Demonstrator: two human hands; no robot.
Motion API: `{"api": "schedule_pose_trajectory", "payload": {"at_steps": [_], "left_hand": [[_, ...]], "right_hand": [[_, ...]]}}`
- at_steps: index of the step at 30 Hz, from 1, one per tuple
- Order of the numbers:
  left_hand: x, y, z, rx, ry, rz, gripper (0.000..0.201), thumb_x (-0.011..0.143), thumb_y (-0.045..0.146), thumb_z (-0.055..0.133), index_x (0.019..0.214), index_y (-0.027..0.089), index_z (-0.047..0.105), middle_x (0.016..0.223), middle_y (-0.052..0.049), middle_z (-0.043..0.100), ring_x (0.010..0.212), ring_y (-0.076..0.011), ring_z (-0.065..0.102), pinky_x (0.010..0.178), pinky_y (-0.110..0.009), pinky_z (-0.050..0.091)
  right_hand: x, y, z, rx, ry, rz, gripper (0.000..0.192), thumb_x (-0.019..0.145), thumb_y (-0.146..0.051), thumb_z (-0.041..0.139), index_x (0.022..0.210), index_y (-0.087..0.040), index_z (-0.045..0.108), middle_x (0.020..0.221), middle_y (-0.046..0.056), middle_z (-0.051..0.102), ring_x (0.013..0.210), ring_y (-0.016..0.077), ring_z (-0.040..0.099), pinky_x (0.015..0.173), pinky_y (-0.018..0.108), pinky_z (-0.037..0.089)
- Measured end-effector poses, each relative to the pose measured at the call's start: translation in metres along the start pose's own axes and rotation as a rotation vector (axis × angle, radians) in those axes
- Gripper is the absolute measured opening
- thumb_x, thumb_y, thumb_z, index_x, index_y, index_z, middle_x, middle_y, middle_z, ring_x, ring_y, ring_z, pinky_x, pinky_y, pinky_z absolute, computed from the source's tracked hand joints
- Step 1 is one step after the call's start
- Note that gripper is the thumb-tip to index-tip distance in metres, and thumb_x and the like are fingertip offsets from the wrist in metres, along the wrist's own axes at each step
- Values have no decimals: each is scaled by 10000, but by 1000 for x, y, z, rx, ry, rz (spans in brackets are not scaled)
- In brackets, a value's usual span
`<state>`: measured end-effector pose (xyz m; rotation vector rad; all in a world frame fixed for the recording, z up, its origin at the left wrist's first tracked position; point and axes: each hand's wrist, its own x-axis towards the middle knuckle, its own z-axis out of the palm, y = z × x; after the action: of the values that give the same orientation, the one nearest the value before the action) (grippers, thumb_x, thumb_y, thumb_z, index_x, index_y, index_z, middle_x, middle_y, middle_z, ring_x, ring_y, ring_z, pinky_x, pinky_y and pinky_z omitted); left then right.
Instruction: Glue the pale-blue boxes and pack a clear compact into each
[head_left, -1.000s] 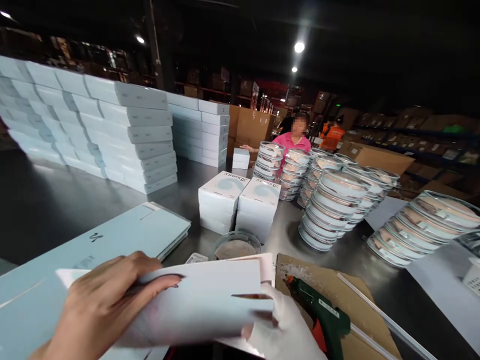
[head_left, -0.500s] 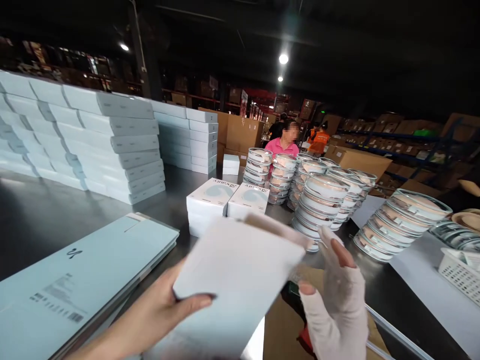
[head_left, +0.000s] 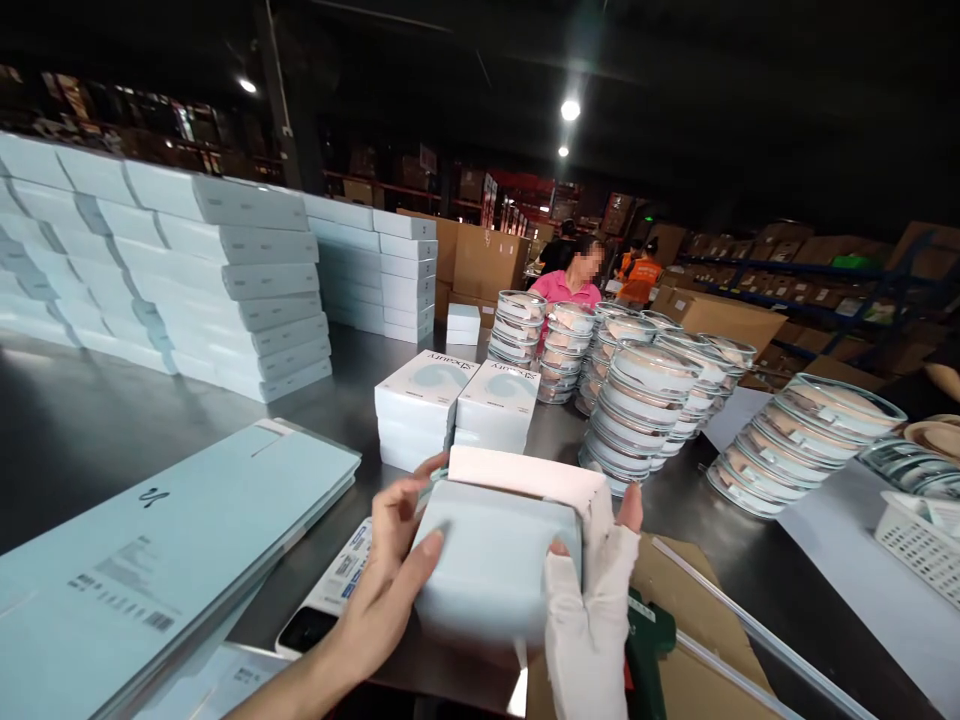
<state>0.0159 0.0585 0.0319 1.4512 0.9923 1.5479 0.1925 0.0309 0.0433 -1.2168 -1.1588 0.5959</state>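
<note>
Head view shows me both hands, left hand (head_left: 390,570) and gloved right hand (head_left: 592,590), clamped on the pale carton (head_left: 495,560) above the counter (head_left: 97,420), mid-forming; I judge closing its raised flap (head_left: 525,472) comes next.

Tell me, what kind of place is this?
Probably a warehouse packing area. Tall stacks of pale blue boxes line the metal table, brown cartons fill the back, and storage shelving runs along the right.
</note>
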Motion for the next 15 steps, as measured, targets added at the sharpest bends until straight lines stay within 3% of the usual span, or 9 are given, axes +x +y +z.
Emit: {"api": "schedule_pose_trajectory", "payload": {"at_steps": [2, 5, 6, 8, 9, 10, 11, 13, 15], "left_hand": [[-1, 2, -8, 71, -130, 13, 487, 1011, 513, 497, 1459, 342, 412, 1643, -66, 392, 1519, -304, 346, 1167, -461, 411], [1, 7, -33, 300, -443, 23, 552, 835, 529, 746, 1345, 353, 631, 1579, -66, 499, 1495, -397, 370, 1167, -529, 403], [2, 8, -43, 354, -456, 37, 552, 774, 518, 807, 1289, 361, 686, 1535, -64, 553, 1473, -419, 399, 1166, -552, 397], [3, 9, -61, 386, -337, 56, 524, 738, 512, 833, 1234, 379, 731, 1426, -58, 656, 1413, -426, 480, 1159, -576, 397], [2, 8, -66, 376, -261, 58, 508, 748, 520, 817, 1231, 384, 736, 1373, -55, 694, 1386, -420, 514, 1153, -575, 405], [1, 7, -69, 357, -208, 53, 499, 757, 530, 802, 1230, 387, 738, 1332, -52, 721, 1364, -413, 539, 1144, -566, 420], [-1, 5, -68, 331, -192, 43, 498, 753, 539, 799, 1223, 385, 744, 1308, -54, 736, 1341, -409, 562, 1130, -551, 442], [-7, -1, -58, 261, -279, 16, 495, 722, 537, 822, 1185, 368, 770, 1295, -69, 742, 1288, -403, 605, 1094, -523, 485], [-14, -12, -43, 178, -424, -40, 475, 714, 494, 844, 1162, 349, 783, 1278, -83, 743, 1225, -381, 646, 1065, -500, 510]], "right_hand": [[1, -6, 3, 25, 6, -48, 787, 1009, -513, 477, 1600, -457, -41, 1723, -14, 141, 1581, 232, 137, 1252, 587, 41], [7, -11, -17, 72, -83, -91, 745, 1021, -476, 469, 1594, -466, -7, 1699, 6, 248, 1537, 197, 294, 1251, 507, 223], [11, -10, -32, 56, -112, -86, 738, 1010, -484, 482, 1598, -444, 37, 1676, 29, 315, 1494, 203, 387, 1218, 484, 319], [19, 0, -74, -144, -115, -46, 699, 946, -572, 512, 1561, -333, 282, 1550, 96, 520, 1345, 249, 581, 1107, 460, 475], [22, 8, -97, -338, -73, 6, 648, 898, -622, 523, 1440, -269, 484, 1433, 125, 631, 1254, 281, 651, 1043, 460, 525], [25, 17, -118, -552, -37, 50, 601, 825, -685, 519, 1204, -238, 655, 1228, 141, 751, 1102, 311, 729, 950, 456, 575], [26, 27, -137, -663, -22, 104, 487, 767, -666, 568, 959, -245, 721, 1000, 141, 807, 921, 341, 771, 835, 475, 601], [23, 49, -160, -806, -77, 197, 288, 680, -549, 686, 597, -273, 662, 585, 74, 738, 571, 316, 728, 583, 427, 576], [13, 67, -163, -831, -170, 260, 274, 681, -433, 729, 495, -261, 625, 412, 11, 620, 377, 241, 620, 421, 334, 486]]}}
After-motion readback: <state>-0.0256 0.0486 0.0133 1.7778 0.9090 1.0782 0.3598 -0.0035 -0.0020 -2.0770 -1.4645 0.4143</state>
